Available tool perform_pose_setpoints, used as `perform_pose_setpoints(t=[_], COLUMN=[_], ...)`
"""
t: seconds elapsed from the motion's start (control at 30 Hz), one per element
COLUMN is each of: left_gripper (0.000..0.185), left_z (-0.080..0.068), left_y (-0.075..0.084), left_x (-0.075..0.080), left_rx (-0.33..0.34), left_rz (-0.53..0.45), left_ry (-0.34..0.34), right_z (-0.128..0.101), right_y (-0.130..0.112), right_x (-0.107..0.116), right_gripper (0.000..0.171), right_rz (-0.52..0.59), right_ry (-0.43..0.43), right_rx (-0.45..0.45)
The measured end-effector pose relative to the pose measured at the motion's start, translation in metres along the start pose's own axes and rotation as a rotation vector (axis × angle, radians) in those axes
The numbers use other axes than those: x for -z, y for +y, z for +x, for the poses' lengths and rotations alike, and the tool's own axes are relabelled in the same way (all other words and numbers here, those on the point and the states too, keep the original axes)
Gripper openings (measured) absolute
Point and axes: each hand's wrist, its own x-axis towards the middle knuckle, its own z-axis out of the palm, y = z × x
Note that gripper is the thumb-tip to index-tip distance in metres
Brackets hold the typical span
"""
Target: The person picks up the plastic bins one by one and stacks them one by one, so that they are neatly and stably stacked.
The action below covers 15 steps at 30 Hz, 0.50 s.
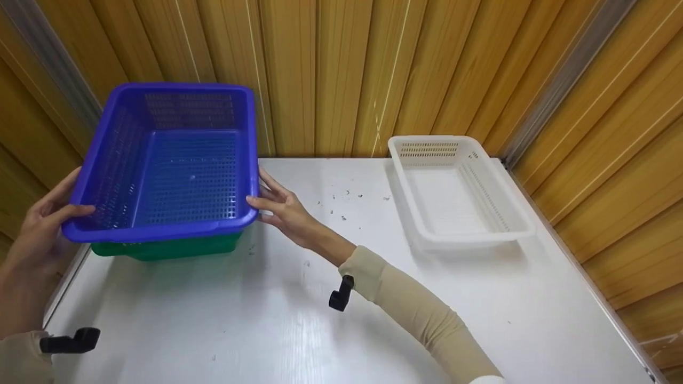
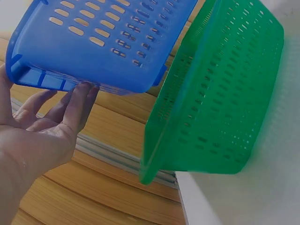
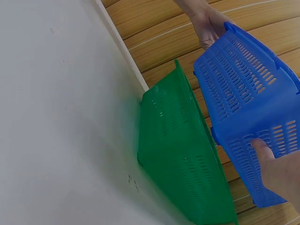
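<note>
A blue plastic basket (image 1: 160, 233) with slotted walls hangs above a green basket (image 1: 184, 249) that stands on the white table. My left hand (image 1: 40, 234) holds its left side, thumb over the rim and fingers underneath. At the right side, my right hand (image 1: 285, 210) grips the rim between thumb and fingers. The left wrist view shows a gap between the blue basket (image 2: 105, 51) and the green basket (image 2: 215, 98). The right wrist view also shows the blue basket (image 3: 225, 89) tilted and apart from the green one (image 3: 173, 145). No contents show in the blue basket; the green one's inside is mostly hidden.
A white basket (image 1: 469, 238) stands on the right part of the white table (image 1: 288, 320). Yellow wood-patterned panels (image 1: 341, 80) rise behind and at both sides. Small dark marks (image 1: 347, 193) dot the table between the baskets.
</note>
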Motion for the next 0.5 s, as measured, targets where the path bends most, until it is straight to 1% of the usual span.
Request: perform_pose_setpoints(t=[0.07,0.13,0.2,0.27,0.37,0.5], left_gripper=[0.065,0.065,0.064,0.063,0.062,0.061], left_z=[-0.006,-0.014,-0.02,-0.022,-0.02,-0.016], left_y=[0.001,0.005,0.007,0.008,0.009,0.012], left_x=[-0.003,-0.012,-0.018,-0.02,-0.017,-0.011], left_rx=[-0.002,-0.003,-0.002,0.006,0.025,0.044], left_rz=[-0.004,0.027,-0.009,-0.039,-0.071,-0.064], left_ry=[0.019,0.033,0.029,0.025,0.033,0.049], right_z=[0.001,0.001,0.001,0.002,0.005,0.009], right_y=[0.004,0.008,0.01,0.011,0.01,0.008], right_x=[-0.001,-0.001,-0.001,-0.002,-0.004,-0.007], right_gripper=[0.073,0.072,0.072,0.072,0.071,0.071], right_rz=[0.002,-0.005,-0.014,-0.029,-0.041,-0.035], right_ry=[-0.007,-0.009,-0.013,-0.011,-0.009,-0.018], right_rx=[0.0,-0.009,-0.023,-0.031,-0.03,-0.022])
